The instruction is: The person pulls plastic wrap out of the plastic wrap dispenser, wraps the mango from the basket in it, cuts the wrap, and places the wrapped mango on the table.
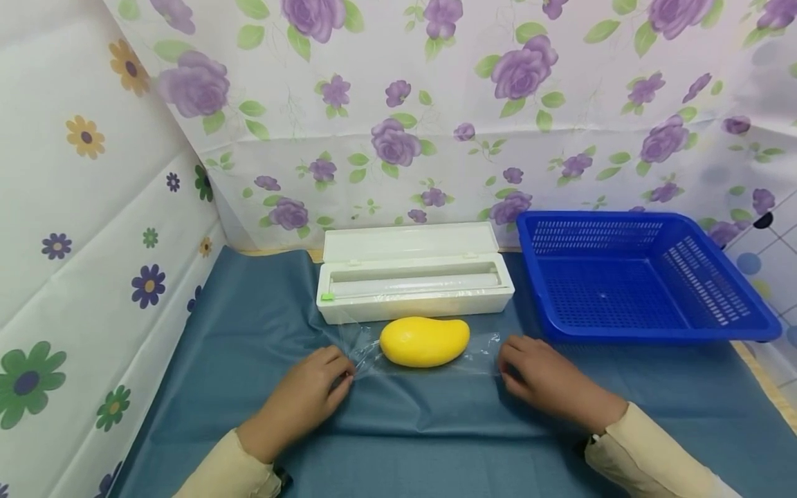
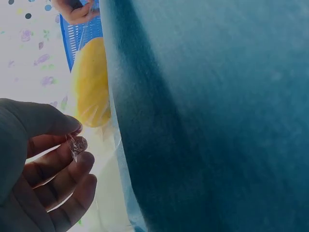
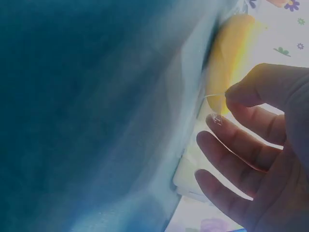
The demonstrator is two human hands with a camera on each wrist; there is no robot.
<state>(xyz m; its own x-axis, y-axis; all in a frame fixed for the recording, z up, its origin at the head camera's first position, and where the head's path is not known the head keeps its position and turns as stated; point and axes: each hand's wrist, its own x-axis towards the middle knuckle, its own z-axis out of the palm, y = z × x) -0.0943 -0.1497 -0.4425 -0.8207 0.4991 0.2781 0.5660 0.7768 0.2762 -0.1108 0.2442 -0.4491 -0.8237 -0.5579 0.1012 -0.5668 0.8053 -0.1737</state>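
Observation:
A yellow mango (image 1: 425,342) lies on a sheet of clear plastic wrap (image 1: 482,353) spread over the blue cloth. At the sheet's left end my left hand (image 1: 314,387) pinches the film between thumb and fingers; the left wrist view shows a crumpled bit of plastic at those fingertips. My right hand (image 1: 544,377) pinches the opposite end, with its other fingers loosely spread in the right wrist view. Just behind the mango stands a white wrap dispenser box (image 1: 414,304), lid raised, with a roll of film (image 1: 414,284) inside and a small green piece at its left front.
A blue plastic basket (image 1: 623,330) stands at the right, beside the dispenser. Blue cloth (image 1: 436,460) covers the table. Flowered sheeting (image 1: 398,187) hangs behind, and more flowered sheeting (image 1: 93,277) rises along the left side.

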